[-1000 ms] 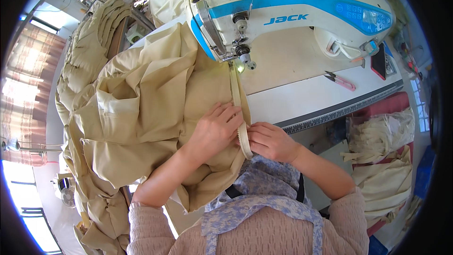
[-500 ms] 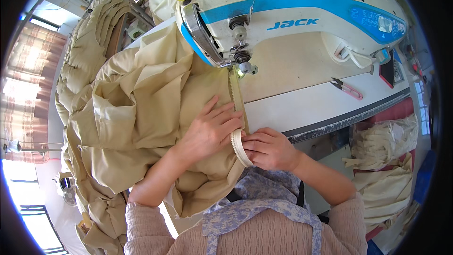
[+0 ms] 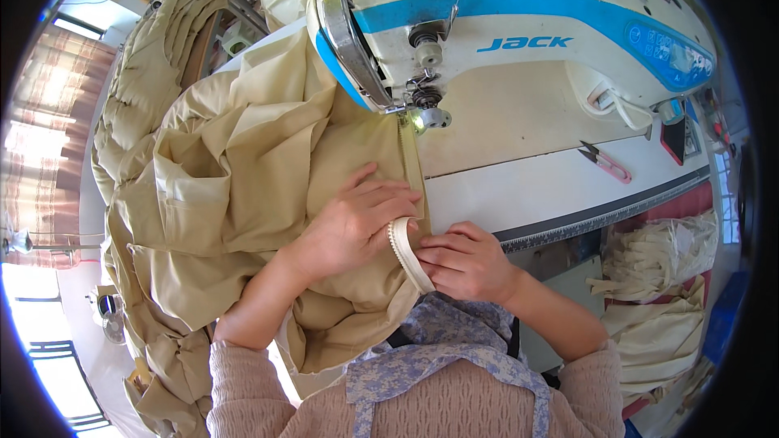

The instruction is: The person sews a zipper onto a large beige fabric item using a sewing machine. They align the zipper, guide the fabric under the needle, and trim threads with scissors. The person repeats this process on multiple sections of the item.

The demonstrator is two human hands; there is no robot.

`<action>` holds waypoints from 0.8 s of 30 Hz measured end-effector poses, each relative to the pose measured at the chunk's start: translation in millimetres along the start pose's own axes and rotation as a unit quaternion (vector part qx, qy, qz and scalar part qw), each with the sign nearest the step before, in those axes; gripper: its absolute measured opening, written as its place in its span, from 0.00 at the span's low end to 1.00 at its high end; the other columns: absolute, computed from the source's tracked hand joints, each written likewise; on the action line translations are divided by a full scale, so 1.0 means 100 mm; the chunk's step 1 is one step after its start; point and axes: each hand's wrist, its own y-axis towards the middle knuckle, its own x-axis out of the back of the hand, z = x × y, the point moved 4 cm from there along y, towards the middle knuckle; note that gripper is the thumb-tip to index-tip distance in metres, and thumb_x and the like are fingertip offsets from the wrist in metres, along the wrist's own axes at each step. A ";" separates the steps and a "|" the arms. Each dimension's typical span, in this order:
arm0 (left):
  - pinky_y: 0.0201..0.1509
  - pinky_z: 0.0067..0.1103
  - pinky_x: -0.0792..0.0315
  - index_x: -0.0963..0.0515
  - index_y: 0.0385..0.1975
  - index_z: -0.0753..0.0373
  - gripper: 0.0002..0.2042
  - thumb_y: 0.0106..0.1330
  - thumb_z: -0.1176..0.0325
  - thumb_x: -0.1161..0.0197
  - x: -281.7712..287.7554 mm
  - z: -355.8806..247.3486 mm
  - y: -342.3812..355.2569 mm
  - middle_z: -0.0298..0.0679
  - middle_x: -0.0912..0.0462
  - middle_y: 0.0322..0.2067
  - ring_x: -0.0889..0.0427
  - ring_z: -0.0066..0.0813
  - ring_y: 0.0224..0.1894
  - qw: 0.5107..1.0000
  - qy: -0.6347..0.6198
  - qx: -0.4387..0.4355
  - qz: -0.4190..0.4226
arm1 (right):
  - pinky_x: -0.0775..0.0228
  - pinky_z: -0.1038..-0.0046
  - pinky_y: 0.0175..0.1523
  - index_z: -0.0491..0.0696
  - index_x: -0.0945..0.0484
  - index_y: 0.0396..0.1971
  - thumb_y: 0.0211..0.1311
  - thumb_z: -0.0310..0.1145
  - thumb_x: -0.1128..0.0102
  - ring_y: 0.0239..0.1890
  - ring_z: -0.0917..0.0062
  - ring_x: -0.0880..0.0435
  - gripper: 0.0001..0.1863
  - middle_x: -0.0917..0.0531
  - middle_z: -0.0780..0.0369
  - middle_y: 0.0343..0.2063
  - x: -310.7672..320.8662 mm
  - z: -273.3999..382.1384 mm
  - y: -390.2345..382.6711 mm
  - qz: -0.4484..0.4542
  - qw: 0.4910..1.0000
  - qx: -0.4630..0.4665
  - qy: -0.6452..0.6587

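Observation:
A cream zipper tape (image 3: 410,258) with a toothed edge bends in a loop between my two hands. My left hand (image 3: 349,227) lies over the beige garment (image 3: 268,186), its little finger held apart, its other fingertips closed at the zipper's upper end; the thumb is mostly hidden. With bent fingers my right hand (image 3: 466,264) pinches the lower part of the zipper loop. Above my hands, the zipper and garment edge run flat under the needle area of a white and blue sewing machine (image 3: 487,24). Its presser foot is too small to make out.
Pink-handled thread snips (image 3: 607,164) lie on the white table, right of the machine's needle. A ruler strip (image 3: 600,212) follows the front edge. Bagged cream pieces (image 3: 661,255) sit at the right, and beige garments (image 3: 150,89) are piled along the left.
The zipper loop has swung slightly left and stands more open. My right hand has shifted a little right and nearer to me. Garment and machine keep their positions relative to each other.

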 end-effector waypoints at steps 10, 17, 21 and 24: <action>0.68 0.41 0.35 0.17 0.41 0.56 0.09 0.62 0.66 0.30 0.00 -0.04 0.08 0.32 0.12 0.41 0.15 0.30 0.49 0.997 0.060 -0.048 -0.006 | 0.28 0.74 0.46 0.53 0.12 0.37 0.49 0.31 0.30 0.44 0.79 0.16 0.13 0.15 0.70 0.36 0.01 -0.02 0.02 0.005 1.000 -0.007 0.010; 0.69 0.47 0.36 0.17 0.38 0.59 0.08 0.61 0.68 0.29 0.07 0.16 0.21 0.34 0.11 0.43 0.15 0.34 0.54 0.998 0.064 -0.027 0.006 | 0.25 0.71 0.50 0.49 0.17 0.32 0.50 0.29 0.33 0.41 0.73 0.18 0.08 0.20 0.68 0.32 -0.02 -0.13 0.18 0.041 0.998 -0.040 0.034; 0.72 0.46 0.36 0.16 0.38 0.60 0.12 0.54 0.71 0.26 -0.04 -0.09 0.04 0.34 0.11 0.44 0.15 0.34 0.55 0.991 0.125 -0.050 -0.025 | 0.24 0.68 0.60 0.46 0.20 0.35 0.50 0.28 0.37 0.48 0.68 0.19 0.10 0.20 0.65 0.38 -0.06 0.05 0.10 0.047 0.997 0.036 0.055; 0.69 0.44 0.32 0.16 0.39 0.59 0.14 0.50 0.70 0.26 -0.13 -0.18 -0.06 0.33 0.12 0.45 0.15 0.32 0.54 0.984 0.165 -0.066 -0.025 | 0.21 0.70 0.55 0.47 0.19 0.33 0.52 0.28 0.35 0.48 0.70 0.18 0.08 0.19 0.66 0.38 -0.01 0.02 -0.04 0.043 0.996 0.019 0.079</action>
